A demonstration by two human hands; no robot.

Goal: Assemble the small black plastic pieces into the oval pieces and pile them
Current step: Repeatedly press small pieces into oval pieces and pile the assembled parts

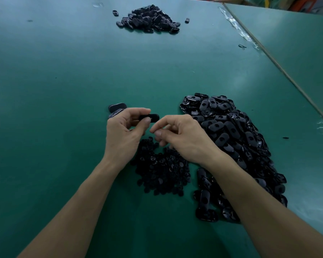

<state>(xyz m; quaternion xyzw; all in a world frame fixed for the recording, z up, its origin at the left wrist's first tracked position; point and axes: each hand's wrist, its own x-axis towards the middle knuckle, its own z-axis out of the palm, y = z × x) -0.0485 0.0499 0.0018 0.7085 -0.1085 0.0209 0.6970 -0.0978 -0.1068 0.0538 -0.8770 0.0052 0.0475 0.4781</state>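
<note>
My left hand [125, 131] pinches a black oval piece [151, 117] between thumb and fingers, held above the green table [63, 71]. My right hand [177, 135] is just right of it, its fingers curled with the fingertips together; whether a small piece sits between them I cannot tell. Below both hands lies a heap of small black plastic pieces [162, 172]. A large heap of loose oval pieces [235, 146] spreads to the right. Two oval pieces [117, 107] lie on the table behind my left hand.
A separate pile of black oval pieces [149, 19] sits at the far side of the table, with single strays [187, 20] beside it. A seam with clear tape [237, 27] runs along the right, next to a second green table [296, 43].
</note>
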